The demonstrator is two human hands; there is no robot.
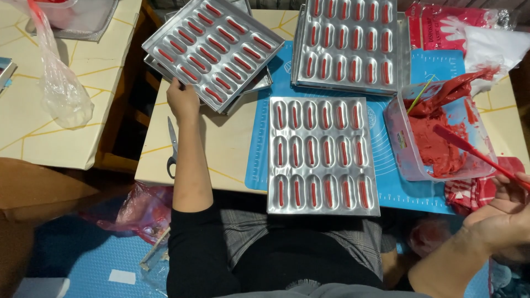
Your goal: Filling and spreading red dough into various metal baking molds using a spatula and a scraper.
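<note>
A metal mould tray [323, 154] lies in front of me on a blue mat [397, 187]; each of its oblong hollows holds a red strip. My left hand [182, 99] grips the near edge of a tilted, similar tray [212, 49] that rests on others at the table's left side. At the far right, my right hand [510, 212] holds the handle of a red spatula [469, 150]. The spatula's blade sits in a clear plastic tub [398, 138] of red paste. A red-smeared piping bag [452, 88] leans on the tub's far rim.
Another filled tray stack [350, 44] stands at the back. Scissors [172, 149] lie near the table's left edge. A red checked cloth [475, 190] lies under the tub. A packet of gloves [441, 25] is at the back right, and a clear plastic bag [61, 88] hangs over the neighbouring table.
</note>
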